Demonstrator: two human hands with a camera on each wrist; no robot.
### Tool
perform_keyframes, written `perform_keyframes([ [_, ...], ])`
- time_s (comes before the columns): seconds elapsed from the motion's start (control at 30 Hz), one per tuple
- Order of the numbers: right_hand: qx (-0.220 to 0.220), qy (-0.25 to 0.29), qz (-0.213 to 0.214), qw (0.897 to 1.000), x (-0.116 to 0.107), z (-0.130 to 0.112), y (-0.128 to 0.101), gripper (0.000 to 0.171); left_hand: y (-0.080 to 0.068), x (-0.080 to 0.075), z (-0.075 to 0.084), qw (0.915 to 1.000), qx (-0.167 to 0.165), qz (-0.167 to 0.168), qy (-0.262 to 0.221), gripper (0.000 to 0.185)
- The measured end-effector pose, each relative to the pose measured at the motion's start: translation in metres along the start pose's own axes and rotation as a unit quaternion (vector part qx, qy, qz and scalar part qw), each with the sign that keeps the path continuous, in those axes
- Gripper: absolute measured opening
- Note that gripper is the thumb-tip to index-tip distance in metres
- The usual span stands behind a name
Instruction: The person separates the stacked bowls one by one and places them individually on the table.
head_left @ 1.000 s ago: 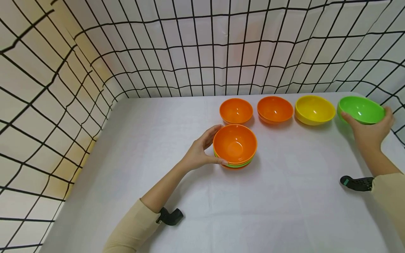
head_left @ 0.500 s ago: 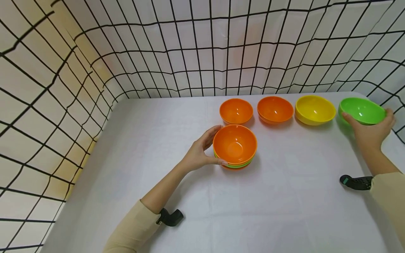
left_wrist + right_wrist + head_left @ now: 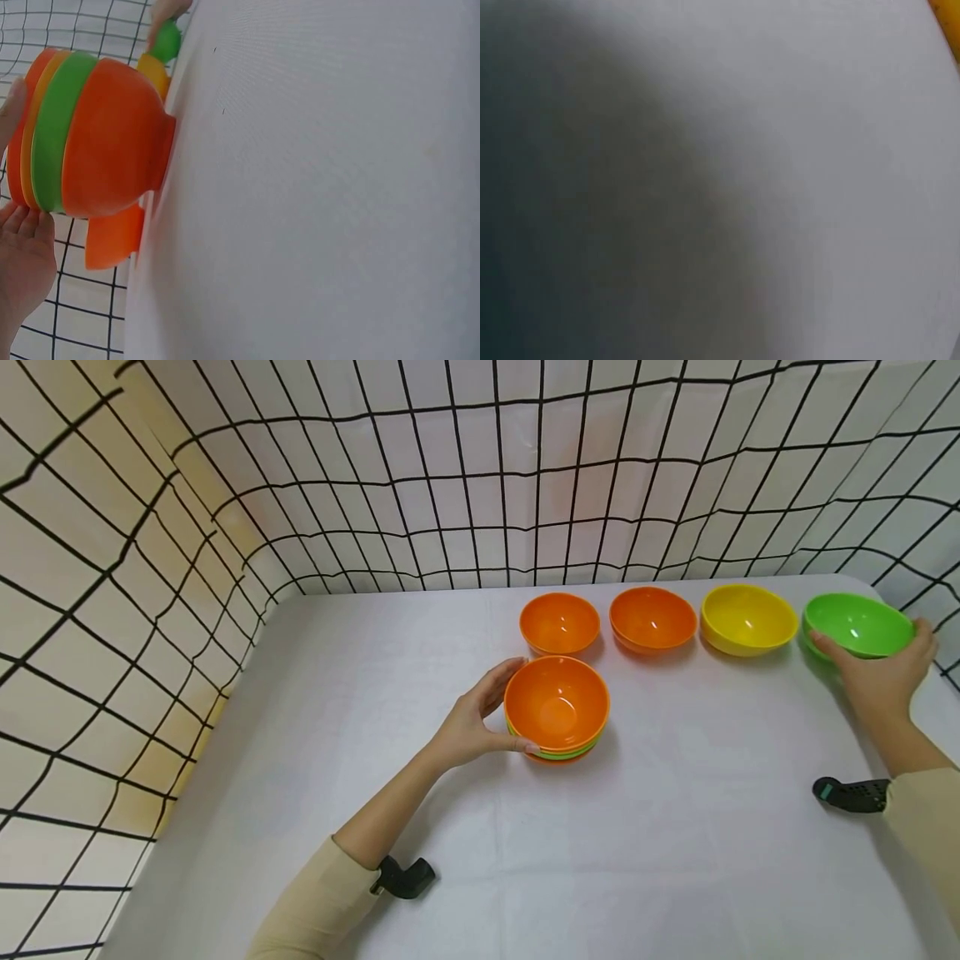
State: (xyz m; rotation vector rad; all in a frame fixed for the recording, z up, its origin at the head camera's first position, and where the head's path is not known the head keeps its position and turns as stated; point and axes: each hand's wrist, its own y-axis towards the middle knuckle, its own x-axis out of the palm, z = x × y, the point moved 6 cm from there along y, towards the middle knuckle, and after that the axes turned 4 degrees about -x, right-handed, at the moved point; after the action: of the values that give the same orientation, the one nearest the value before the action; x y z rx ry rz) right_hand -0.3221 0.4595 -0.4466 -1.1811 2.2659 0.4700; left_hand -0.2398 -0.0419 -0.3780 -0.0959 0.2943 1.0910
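Observation:
In the head view, a stack of nested bowls (image 3: pixel 557 706) stands mid-table, an orange one on top. My left hand (image 3: pixel 476 718) grips its left side, thumb at the near side and fingers at the far side. Orange, yellow-orange and green bands show on the stack (image 3: pixel 97 139) in the left wrist view, its foot on the table. At the far right, my right hand (image 3: pixel 885 672) holds a green bowl (image 3: pixel 858 622) between thumb and fingers across its near side. Whether that bowl touches the table I cannot tell. The right wrist view shows neither hand nor green bowl.
Left of the green bowl, a yellow bowl (image 3: pixel 748 620), a red-orange bowl (image 3: pixel 652 620) and an orange bowl (image 3: pixel 559 623) form a row along the back edge. The orange one sits just behind the stack. Black netting (image 3: pixel 465 477) rises behind the white-covered table (image 3: pixel 637 860).
The green bowl and my right hand have shifted very slightly toward me and to the right. My left hand and the stack have stayed in place.

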Motion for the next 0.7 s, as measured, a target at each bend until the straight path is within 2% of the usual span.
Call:
perform_keyframes([
  [0.27,-0.012,-0.02,-0.017,1.0,-0.001,0.001,-0.002,0.102,-0.003,0.0,0.001,1.0,0.001,0.001,0.001,0.093],
  [0.5,-0.025,-0.021,-0.021,0.999,-0.003,0.0,-0.005,0.106,0.001,-0.001,-0.022,0.9997,0.02,0.007,-0.007,0.095],
  [0.7,-0.03,-0.032,-0.016,0.999,-0.01,0.0,-0.007,0.11,-0.005,0.0,-0.001,0.9999,0.016,-0.002,-0.006,0.093],
])
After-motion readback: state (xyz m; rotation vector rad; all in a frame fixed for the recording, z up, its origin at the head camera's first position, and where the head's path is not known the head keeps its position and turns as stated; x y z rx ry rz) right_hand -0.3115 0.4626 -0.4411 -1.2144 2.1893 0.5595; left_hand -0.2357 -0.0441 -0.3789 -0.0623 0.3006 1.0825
